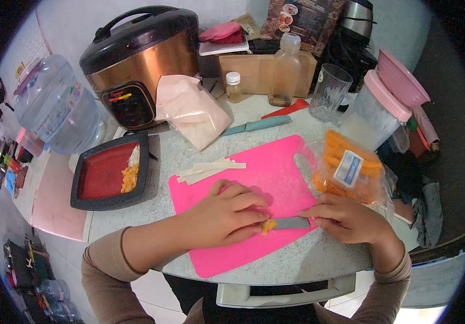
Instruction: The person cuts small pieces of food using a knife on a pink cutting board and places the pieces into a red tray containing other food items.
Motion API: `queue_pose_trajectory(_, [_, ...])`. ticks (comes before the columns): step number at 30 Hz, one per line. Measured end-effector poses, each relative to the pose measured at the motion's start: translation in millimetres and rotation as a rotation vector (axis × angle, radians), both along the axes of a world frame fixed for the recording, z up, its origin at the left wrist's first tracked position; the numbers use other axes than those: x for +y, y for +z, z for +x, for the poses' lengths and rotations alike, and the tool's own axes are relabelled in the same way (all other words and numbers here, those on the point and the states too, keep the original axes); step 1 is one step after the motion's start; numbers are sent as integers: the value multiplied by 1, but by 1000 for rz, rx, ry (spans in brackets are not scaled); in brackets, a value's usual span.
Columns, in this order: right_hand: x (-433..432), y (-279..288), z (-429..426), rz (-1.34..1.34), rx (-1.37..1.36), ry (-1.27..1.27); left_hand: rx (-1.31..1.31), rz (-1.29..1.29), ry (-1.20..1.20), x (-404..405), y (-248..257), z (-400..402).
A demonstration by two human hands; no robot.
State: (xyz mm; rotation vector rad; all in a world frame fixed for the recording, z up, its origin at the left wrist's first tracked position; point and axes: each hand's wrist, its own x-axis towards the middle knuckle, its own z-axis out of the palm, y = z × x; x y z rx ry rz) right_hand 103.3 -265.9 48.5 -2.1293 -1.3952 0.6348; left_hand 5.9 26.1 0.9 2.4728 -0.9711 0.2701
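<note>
A flat greyish strip (293, 223) lies across the lower part of a pink cutting board (273, 186), probably a wrapper strip like the pale ones on the board. Yellow-orange filling (268, 227) sits at its left end. My left hand (232, 214) has thumb and fingers closed around that end, partly covering the filling. At the strip's right end, by the board's edge, my right hand (337, 218) pinches with thumb and fingertips. Several pale flat strips (210, 170) are stacked at the board's upper left.
A dark square dish (99, 174) holds white and orange shreds. Beyond the board are a teal-handled knife (269, 122), a pale packet (192, 107) and a rice cooker (143, 60). A bag of orange food (348, 170) and a glass mug (329, 93) stand right.
</note>
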Motion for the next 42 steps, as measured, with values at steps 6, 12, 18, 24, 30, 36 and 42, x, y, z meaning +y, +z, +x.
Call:
queue_pose_trajectory(6, [-7, 3, 3, -41, -3, 7, 47, -13, 26, -2, 5, -3])
queue_pose_trajectory(12, [-9, 3, 4, -57, 13, 41, 35, -12, 46, -4, 5, -3])
queue_pose_trajectory(18, [-9, -6, 6, 79, -53, 93, -22, -24, 40, -6, 5, -2])
queue_pose_trajectory(24, [-13, -5, 7, 57, -38, 75, -28, -29, 32, -4, 3, -2])
queue_pose_trajectory(30, [-11, 0, 8, 26, -59, 80, -13, -19, 19, -4, 11, -3])
queue_pose_trajectory(36, [-11, -2, 8, 57, -61, 100, -5, -13, 35, -4, 6, -3])
queue_pose_trajectory(42, [-8, 3, 8, -28, -17, 88, 1, 18, 31, -3, 5, -2])
